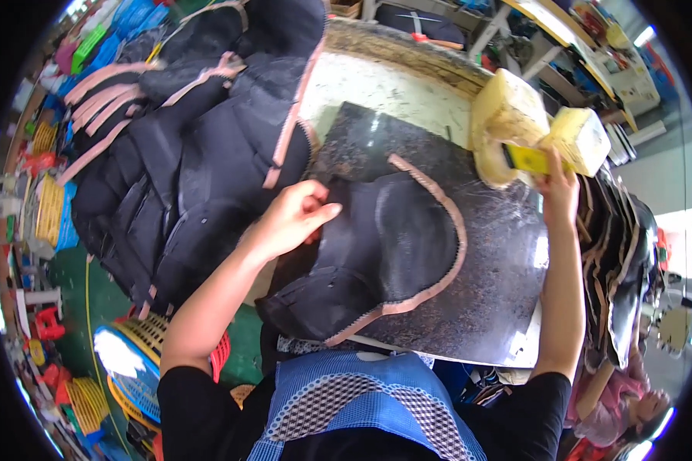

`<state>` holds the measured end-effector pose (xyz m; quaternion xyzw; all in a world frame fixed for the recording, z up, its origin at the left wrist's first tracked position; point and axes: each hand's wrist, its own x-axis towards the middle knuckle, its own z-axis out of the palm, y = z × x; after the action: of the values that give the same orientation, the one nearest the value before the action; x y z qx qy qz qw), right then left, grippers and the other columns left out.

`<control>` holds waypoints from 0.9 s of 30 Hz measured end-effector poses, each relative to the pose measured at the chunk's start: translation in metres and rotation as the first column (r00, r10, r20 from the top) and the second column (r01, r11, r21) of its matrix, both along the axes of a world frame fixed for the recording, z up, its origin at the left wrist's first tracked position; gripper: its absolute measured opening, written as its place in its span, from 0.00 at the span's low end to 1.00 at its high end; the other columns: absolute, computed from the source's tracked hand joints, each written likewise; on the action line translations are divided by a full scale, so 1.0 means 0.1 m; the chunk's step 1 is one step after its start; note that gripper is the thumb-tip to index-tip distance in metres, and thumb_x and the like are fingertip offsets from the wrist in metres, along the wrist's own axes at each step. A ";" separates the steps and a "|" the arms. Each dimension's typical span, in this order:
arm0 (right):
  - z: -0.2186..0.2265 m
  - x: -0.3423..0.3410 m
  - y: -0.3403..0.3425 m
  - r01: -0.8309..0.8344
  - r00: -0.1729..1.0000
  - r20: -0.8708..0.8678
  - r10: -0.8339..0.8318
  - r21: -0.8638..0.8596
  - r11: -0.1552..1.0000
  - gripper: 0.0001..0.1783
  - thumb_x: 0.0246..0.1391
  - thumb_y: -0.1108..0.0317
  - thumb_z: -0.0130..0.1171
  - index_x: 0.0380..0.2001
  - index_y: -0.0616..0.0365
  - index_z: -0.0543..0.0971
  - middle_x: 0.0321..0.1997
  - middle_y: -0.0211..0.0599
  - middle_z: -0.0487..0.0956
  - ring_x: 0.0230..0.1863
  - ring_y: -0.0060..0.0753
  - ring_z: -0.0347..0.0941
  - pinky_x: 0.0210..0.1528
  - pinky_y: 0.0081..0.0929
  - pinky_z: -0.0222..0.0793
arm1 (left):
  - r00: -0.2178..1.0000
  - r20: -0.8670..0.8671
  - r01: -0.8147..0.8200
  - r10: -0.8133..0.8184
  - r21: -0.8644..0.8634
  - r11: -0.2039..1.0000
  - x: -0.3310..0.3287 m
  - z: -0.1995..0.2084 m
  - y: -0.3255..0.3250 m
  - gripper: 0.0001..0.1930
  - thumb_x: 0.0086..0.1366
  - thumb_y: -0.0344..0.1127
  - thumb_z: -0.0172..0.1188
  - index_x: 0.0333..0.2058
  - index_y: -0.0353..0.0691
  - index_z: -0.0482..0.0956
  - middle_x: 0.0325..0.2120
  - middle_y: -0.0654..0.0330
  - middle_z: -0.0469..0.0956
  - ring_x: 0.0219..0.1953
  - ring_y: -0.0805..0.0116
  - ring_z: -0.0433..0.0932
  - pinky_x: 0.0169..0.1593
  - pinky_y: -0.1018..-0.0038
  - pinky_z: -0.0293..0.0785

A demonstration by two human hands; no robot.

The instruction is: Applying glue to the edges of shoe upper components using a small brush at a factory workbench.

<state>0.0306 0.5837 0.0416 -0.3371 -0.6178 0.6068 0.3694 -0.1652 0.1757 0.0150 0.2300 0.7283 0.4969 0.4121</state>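
A black shaped piece [392, 246] with a tan zigzag-edged border lies on a dark speckled stone slab [500, 253]. My left hand [296, 215] rests on the piece's left edge, fingers together, pressing it down. My right hand [557, 188] is raised at the slab's far right corner, gripping a yellow-handled tool [532, 159] whose head sits at a yellowish glue-crusted pot [507, 123]. A second crusted block [580, 138] sits beside the pot.
A big heap of black pieces with tan borders [184, 146] lies left of the slab. More stacked pieces [619, 261] hang at the right. Plastic baskets [131, 361] stand on the floor at left. Another person [630, 399] is at the lower right.
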 end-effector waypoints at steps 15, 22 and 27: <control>0.23 -0.21 -2.06 -0.807 0.339 0.386 0.858 -0.349 0.476 0.15 0.64 0.64 0.58 0.33 0.68 0.82 0.28 0.43 0.83 0.27 0.27 0.81 0.30 0.21 0.78 | 0.979 0.029 -0.204 0.202 0.159 0.966 0.29 -0.30 -0.13 0.06 0.70 0.30 0.55 0.36 0.35 0.70 0.20 0.69 0.69 0.22 0.84 0.64 0.24 0.79 0.60; 0.07 -0.44 -2.25 -0.597 0.759 0.292 0.582 -0.045 0.801 0.16 0.63 0.62 0.60 0.33 0.68 0.82 0.27 0.38 0.83 0.26 0.23 0.80 0.32 0.19 0.77 | 0.967 -0.007 -0.235 0.254 0.354 0.905 0.37 -0.35 -0.08 0.07 0.70 0.27 0.54 0.44 0.32 0.72 0.21 0.69 0.67 0.23 0.83 0.62 0.26 0.79 0.60; 0.23 -0.22 -2.27 -0.683 0.697 0.142 0.703 -0.168 0.711 0.16 0.65 0.62 0.56 0.35 0.66 0.81 0.29 0.43 0.83 0.21 0.25 0.80 0.23 0.17 0.76 | 0.942 -0.126 -0.234 0.311 0.418 0.878 0.44 -0.40 -0.09 0.17 0.70 0.26 0.54 0.56 0.31 0.70 0.24 0.68 0.69 0.25 0.81 0.64 0.29 0.80 0.65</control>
<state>0.0090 0.3570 0.0650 -0.1557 -0.7004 0.6958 0.0329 -0.1210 0.1667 -0.0248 0.2498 0.6732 0.6631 0.2112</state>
